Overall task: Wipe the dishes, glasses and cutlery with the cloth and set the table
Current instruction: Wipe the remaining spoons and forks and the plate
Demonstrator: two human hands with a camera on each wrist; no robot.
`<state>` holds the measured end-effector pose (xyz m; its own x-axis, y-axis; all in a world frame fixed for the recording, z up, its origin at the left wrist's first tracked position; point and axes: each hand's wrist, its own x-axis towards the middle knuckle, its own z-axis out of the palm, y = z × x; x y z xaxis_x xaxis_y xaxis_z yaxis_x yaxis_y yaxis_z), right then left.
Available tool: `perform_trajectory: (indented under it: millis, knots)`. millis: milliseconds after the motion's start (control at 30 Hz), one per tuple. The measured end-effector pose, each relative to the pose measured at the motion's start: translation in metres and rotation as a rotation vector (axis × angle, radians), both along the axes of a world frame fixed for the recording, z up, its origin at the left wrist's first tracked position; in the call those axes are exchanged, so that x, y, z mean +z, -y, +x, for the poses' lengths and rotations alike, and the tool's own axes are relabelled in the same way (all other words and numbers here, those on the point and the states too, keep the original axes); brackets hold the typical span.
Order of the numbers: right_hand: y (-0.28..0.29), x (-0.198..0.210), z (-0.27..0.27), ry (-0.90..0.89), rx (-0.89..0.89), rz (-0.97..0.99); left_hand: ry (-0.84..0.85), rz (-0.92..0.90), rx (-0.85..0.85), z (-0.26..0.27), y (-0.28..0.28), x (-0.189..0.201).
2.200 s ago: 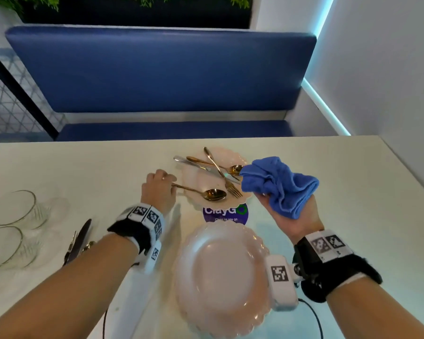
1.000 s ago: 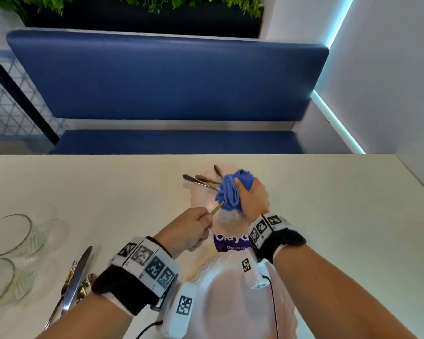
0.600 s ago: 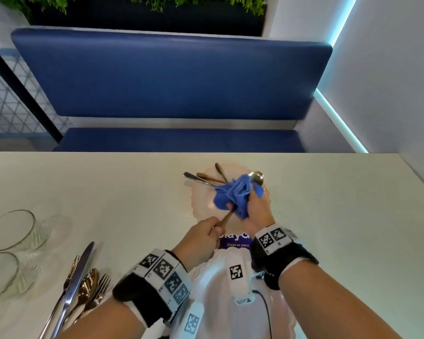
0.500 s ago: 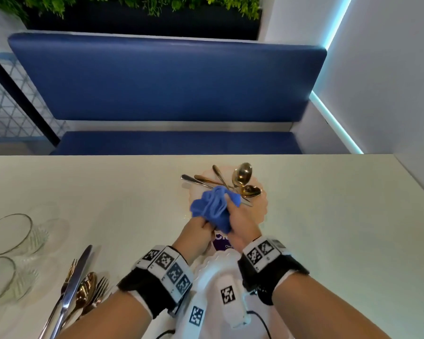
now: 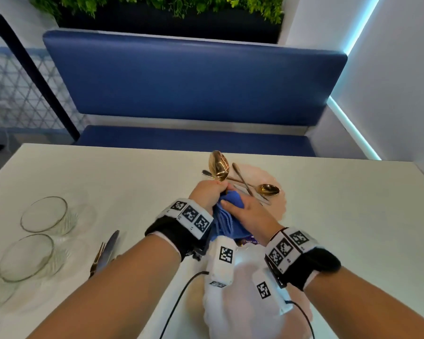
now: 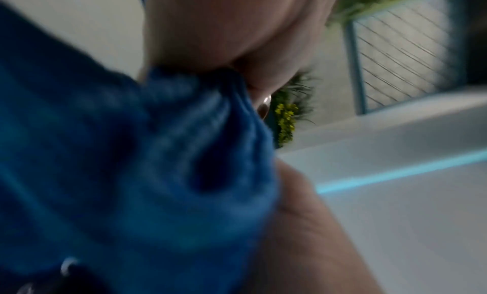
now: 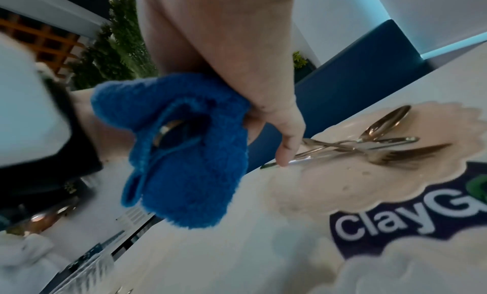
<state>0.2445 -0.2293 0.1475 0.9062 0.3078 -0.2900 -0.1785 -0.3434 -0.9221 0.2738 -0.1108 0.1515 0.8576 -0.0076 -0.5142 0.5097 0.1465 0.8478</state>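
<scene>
– What moved?
– Both hands slid toward the near edge of the worktop (image 5: 353, 216). Now the blue cloth (image 5: 227, 216) is down on the spoon (image 5: 218, 165) handle, and the bowl sticks up bare, so I think that end is wiped.
– And the fingers?
– Left hand (image 5: 207, 194) fingers curl tight round the spoon neck. Right hand (image 5: 249, 212) squeezes the cloth around the handle, with its thumb lying straight on top.

Blue padded booth bench (image 5: 194, 81) against white walls (image 5: 397, 69), cyan light strip (image 5: 360, 23), greenery planter (image 5: 157, 6) above.
</scene>
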Motion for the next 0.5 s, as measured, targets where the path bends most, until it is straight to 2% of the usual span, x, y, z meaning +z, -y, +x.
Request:
perform_trajectory:
  millis: [133, 267, 300, 367, 433, 500]
  knots:
    - [-0.015, -0.001, -0.018, -0.061, 0.083, -0.04, -0.095, -0.133, 0.264, -0.002, -0.028, -0.001]
    - [-0.009, 0.002, -0.023, -0.133, 0.184, -0.064, -0.014, -0.135, 0.501, -0.006, -0.098, 0.018]
    - [-0.007, 0.004, -0.021, -0.147, 0.152, -0.043, -0.005, -0.088, 0.498, -0.01, -0.12, 0.02]
    - [-0.007, 0.008, -0.012, -0.188, 0.043, 0.08, -0.04, 0.104, 0.373, -0.026, -0.161, 0.017]
    - [-0.006, 0.02, 0.0, -0.211, -0.047, 0.224, -0.097, 0.311, 0.216, -0.043, -0.182, 0.006]
    - [-0.014, 0.031, 0.006, -0.242, -0.066, 0.305, -0.144, 0.448, 0.13, -0.067, -0.197, -0.009]
